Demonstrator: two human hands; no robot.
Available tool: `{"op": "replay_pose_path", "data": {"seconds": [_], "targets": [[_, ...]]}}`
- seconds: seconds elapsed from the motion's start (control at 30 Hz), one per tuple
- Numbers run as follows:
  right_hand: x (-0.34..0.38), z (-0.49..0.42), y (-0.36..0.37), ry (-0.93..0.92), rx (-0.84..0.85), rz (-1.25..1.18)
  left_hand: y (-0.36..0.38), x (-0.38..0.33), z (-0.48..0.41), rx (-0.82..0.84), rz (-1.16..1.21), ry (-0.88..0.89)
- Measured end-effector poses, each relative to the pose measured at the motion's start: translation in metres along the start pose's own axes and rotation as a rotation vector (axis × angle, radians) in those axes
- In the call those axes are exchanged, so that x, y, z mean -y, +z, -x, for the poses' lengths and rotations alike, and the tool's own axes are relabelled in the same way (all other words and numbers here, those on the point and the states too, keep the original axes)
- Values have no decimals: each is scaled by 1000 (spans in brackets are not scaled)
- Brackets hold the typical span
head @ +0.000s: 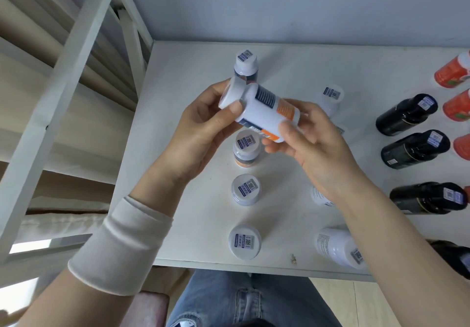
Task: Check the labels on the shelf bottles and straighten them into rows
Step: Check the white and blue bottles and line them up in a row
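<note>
Lying sideways above the white shelf (193, 77), one white bottle (264, 108) with a blue-and-orange label is held up dead centre, cap aimed at 10 o'clock. The cap end is gripped by the left hand (198, 133), thumb on the cap, and the base is pinched by the right hand (312, 143). Under it, a column of white-capped bottles (246, 189) is stood from 12 down to 6 o'clock. At 3 o'clock black bottles (412, 148) are lined up, red bottles (452, 72) past them.

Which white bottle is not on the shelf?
The white bottle with the orange and blue label, held sideways between the left hand at its cap and the right hand at its base. The others rest on the shelf.
</note>
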State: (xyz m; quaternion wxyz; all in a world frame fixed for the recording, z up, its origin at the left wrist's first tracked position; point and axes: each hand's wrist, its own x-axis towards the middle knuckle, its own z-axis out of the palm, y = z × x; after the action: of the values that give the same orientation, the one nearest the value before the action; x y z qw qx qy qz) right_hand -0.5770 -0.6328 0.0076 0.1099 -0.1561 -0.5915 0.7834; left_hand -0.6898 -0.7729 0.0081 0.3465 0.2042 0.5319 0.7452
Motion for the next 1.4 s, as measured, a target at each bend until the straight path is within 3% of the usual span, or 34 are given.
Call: {"op": "replay_pose_path", "data": {"seconds": [0.17, 0.4, 0.5, 0.77, 0.93, 1.0, 1.1, 1.23, 1.4], "targets": [[4, 6, 0, -182, 8, 73, 6, -2, 4, 2, -19, 10], [4, 17, -3, -15, 27, -169, 3, -2, 11, 12, 9, 22], [3, 18, 6, -147, -70, -8, 5, 1, 12, -31, 85, -38], [7, 12, 16, -502, -117, 455, 9, -1, 7, -110, 231, -156], [16, 10, 27, -676, -185, 711, 12, -8, 4, -141, 317, -423], [15, 10, 28, -705, -225, 746, 11, -9, 3, -139, 331, -453], [5, 11, 24, -584, -232, 636, 4, -11, -3, -134, 238, -293], [-5, 13, 20, -303, -242, 476, -6, -17, -8, -27, -114, -19], [1, 4, 8, -119, -211, 622, -6, -26, -20, 58, -458, 100]]}}
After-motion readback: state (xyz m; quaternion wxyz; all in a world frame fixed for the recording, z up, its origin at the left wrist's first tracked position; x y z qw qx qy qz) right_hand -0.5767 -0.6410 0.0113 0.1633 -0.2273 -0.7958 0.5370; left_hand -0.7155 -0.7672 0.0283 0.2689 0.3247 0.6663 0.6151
